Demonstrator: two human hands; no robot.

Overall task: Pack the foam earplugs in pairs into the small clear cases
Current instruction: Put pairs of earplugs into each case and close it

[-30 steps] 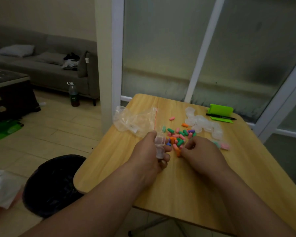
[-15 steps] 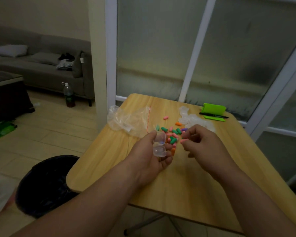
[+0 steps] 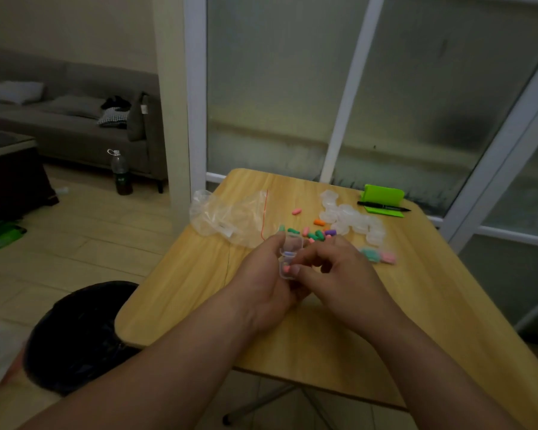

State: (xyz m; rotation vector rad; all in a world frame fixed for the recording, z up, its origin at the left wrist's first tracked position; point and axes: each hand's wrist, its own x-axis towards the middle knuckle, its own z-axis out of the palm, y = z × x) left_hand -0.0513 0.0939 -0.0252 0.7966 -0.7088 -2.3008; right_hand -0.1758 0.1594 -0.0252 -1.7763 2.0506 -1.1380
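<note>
My left hand (image 3: 266, 276) holds a small clear case (image 3: 290, 257) with its lid open, raised above the wooden table (image 3: 323, 330). My right hand (image 3: 339, 274) pinches a pink earplug (image 3: 286, 269) at the case's lower half. A purple earplug seems to lie inside the case. Behind the hands lies a loose heap of coloured earplugs (image 3: 316, 234) in green, pink, orange and purple. A cluster of empty clear cases (image 3: 348, 217) sits further back. Two filled cases (image 3: 378, 256), one with teal plugs and one with pink, rest to the right.
A crumpled clear plastic bag (image 3: 227, 217) lies at the table's left back. A green holder with a black pen (image 3: 384, 206) stands at the far right corner. A black bin (image 3: 78, 333) sits on the floor to the left, glass doors behind.
My right hand picked a pink earplug from the heap and brought it left to the open case in my left hand. Both hands have come together.
</note>
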